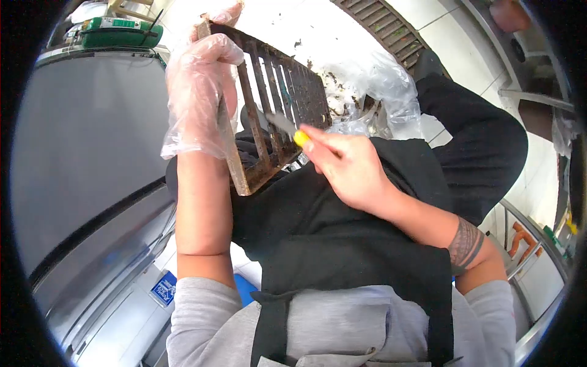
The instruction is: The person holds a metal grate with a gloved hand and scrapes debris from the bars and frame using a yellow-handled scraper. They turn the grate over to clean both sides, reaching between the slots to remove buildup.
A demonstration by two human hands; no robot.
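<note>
1. My left hand (199, 92), in a loose clear plastic glove, is wrapped around the side rail of a rusty metal grate (287, 98). The fingers curl over the rail's upper end, so the grip is fully closed on it.
2. The metal grate stands tilted in front of my lap. Its lower corner is against my black apron (330, 238) and its upper corner is raised away from me. Dark grime coats the bars.
3. My right hand (348, 168) is ungloved and closed tightly around a knife (278, 122) with a yellow handle. Only the front tip of the handle shows past my fingers.
4. The knife's blade lies across the bars in the middle of the metal grate and touches them.
5. Just beyond the metal grate, a crumpled clear plastic bag (379, 85) lies on the pale floor with dark crumbs scattered on and around it.
6. A floor drain cover (385, 27) sits further off, beyond the bag.
7. A stainless steel cabinet (85, 140) fills my left side, with a green container (119, 30) on top of it.
8. My leg in black trousers (483, 140) stretches out to the right of the bag.
</note>
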